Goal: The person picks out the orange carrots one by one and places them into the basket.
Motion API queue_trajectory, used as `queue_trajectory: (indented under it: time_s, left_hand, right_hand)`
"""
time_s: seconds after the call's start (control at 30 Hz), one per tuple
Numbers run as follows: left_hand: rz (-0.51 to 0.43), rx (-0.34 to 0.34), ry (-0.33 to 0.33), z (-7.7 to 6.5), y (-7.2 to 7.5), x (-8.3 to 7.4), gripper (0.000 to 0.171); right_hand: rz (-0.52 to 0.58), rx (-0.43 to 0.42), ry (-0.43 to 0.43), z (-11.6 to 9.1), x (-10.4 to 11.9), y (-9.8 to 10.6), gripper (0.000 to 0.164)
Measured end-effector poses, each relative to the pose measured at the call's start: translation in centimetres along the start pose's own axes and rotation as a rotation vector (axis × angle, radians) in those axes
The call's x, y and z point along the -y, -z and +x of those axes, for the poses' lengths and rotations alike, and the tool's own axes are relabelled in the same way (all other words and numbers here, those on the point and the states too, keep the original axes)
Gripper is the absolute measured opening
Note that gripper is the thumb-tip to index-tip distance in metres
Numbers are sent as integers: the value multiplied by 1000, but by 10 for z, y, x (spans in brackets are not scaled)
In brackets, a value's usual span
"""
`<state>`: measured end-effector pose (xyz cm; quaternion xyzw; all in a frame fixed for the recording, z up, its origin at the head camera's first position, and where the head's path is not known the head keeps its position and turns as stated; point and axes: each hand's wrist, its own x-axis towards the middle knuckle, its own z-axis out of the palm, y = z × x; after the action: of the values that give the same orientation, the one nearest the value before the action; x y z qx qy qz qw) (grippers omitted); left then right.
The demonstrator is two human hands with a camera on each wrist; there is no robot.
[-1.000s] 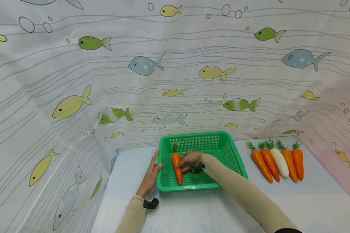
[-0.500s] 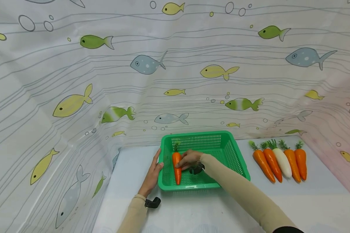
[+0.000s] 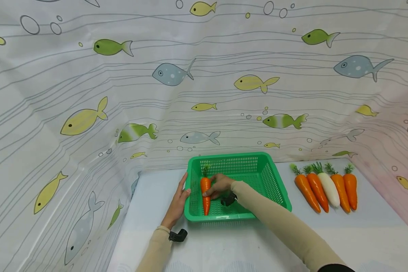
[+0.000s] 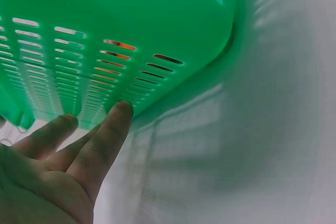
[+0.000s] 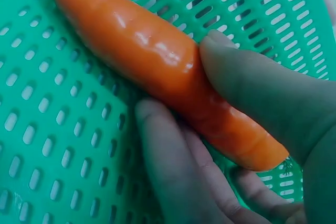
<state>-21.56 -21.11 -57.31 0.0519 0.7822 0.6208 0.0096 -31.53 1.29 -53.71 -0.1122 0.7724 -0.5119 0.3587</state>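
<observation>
Head view: the right hand (image 3: 221, 186) pinches an orange carrot (image 3: 205, 184) inside the green slotted basket (image 3: 238, 217), near its left wall; the left hand (image 3: 176, 207) lies outside that wall. On the white tabletop (image 3: 224, 247) at right, four carrots (image 3: 307, 193) flank a white radish (image 3: 329, 190), two per side. Left wrist: extended fingers touch the basket's wall. Right wrist: thumb and fingers clamp the carrot from opposite sides.

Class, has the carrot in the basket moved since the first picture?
Yes: in the head view, the tip of the carrot swung left, nearer the basket's left rim.
</observation>
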Motion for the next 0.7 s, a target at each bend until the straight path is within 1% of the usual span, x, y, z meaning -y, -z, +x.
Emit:
queue_trajectory:
  time_s: [0.13,0.23,0.47,0.7]
  left_hand:
    - [-3,4,4,0,0,0,63]
    - [1,0,6,0,0,0,64]
    - [7,-4,2,0,0,2,63]
    - [5,-7,1,0,0,3,62]
  right_hand:
    - [22,-14,16,0,1,-2,81]
    - [8,-11,35,-1,1,-4,81]
    - [-31,21,58,-3,2,-9,77]
    - [-30,14,60,-3,3,-12,77]
